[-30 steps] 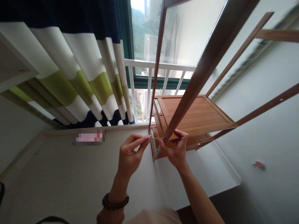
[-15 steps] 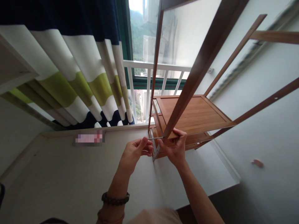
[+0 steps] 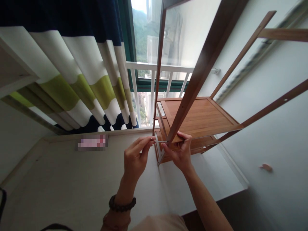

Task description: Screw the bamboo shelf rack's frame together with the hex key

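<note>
Between the fingertips of my left hand [image 3: 137, 154] is a thin grey metal rod that looks like a hex key [image 3: 160, 141]. Its far end meets the side of a brown wooden post [image 3: 190, 96], low down at the shelf corner; the exact contact is too small to make out. My right hand [image 3: 180, 154] grips that same corner, thumb near the rod's tip and fingers over the edge of the wooden shelf [image 3: 204, 112]. Both belong to an upright wooden shelf rack. A dark beaded bracelet [image 3: 122, 204] circles my left wrist.
A striped curtain [image 3: 79, 83] hangs at the left. Behind the rack are a white railing [image 3: 163, 68] and a window. A blurred pinkish packet [image 3: 91, 142] lies on the pale ledge [image 3: 72, 186]. A white wall [image 3: 276, 128] stands close on the right.
My left hand has turned, with its fingers now stretched forward over the rod's outer end instead of curled beneath. The right hand stays on the corner. The view has shifted slightly.
</note>
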`<state>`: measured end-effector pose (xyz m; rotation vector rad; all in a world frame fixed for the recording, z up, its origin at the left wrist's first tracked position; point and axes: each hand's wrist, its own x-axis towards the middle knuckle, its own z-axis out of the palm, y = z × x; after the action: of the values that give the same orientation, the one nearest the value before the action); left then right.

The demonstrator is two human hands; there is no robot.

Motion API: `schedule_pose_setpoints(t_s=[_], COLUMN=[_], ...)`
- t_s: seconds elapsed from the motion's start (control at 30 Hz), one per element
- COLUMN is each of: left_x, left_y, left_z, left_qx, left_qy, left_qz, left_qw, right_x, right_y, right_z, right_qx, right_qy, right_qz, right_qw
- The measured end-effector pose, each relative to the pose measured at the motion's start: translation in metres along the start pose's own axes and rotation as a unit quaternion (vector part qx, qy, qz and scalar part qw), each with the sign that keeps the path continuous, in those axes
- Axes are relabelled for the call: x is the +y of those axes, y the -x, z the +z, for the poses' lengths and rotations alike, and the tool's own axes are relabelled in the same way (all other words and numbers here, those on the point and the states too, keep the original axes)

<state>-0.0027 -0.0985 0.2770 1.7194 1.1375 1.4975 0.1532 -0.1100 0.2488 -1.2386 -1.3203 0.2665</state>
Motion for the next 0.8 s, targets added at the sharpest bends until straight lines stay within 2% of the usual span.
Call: schedule_pose_setpoints(t_s=[0.07,0.17,0.27,0.37,0.43,0.53,0.6,0.7,0.8], left_x=[-0.005,-0.01,-0.008,0.0,0.006,0.01,0.009,0.004,-0.001], left_y=[0.005,0.012,0.016,0.016,0.012,0.003,-0.002,-0.004,0.001], left_z=[0.004,0.008,0.009,0.01,0.009,0.004,0.0,-0.007,-0.009], left_qx=[0.039,0.051,0.019,0.005,-0.001,-0.042,-0.071,-0.106,-0.119], left_qy=[-0.031,0.005,0.133,0.288,0.342,0.377,0.384,0.355,0.311], left_qz=[0.073,0.084,-0.006,-0.117,-0.18,-0.268,-0.304,-0.321,-0.315], left_qw=[0.996,0.995,0.991,0.95,0.922,0.886,0.869,0.872,0.889], right_x=[0.001,0.001,-0.001,-0.002,-0.003,-0.004,-0.004,-0.004,-0.002], right_y=[0.0,0.001,0.002,0.002,0.002,0.001,0.001,0.001,0.002], right_z=[0.0,0.0,0.0,0.0,0.0,-0.001,-0.001,-0.001,0.0], right_qx=[-0.005,-0.007,-0.003,0.001,0.003,0.004,0.006,0.007,0.005], right_qy=[-0.008,-0.007,0.007,0.009,0.009,0.014,0.017,0.013,0.002], right_qz=[0.003,0.008,0.012,0.014,0.009,0.002,0.002,0.009,0.013], right_qw=[1.0,1.0,1.0,1.0,1.0,1.0,1.0,1.0,1.0])
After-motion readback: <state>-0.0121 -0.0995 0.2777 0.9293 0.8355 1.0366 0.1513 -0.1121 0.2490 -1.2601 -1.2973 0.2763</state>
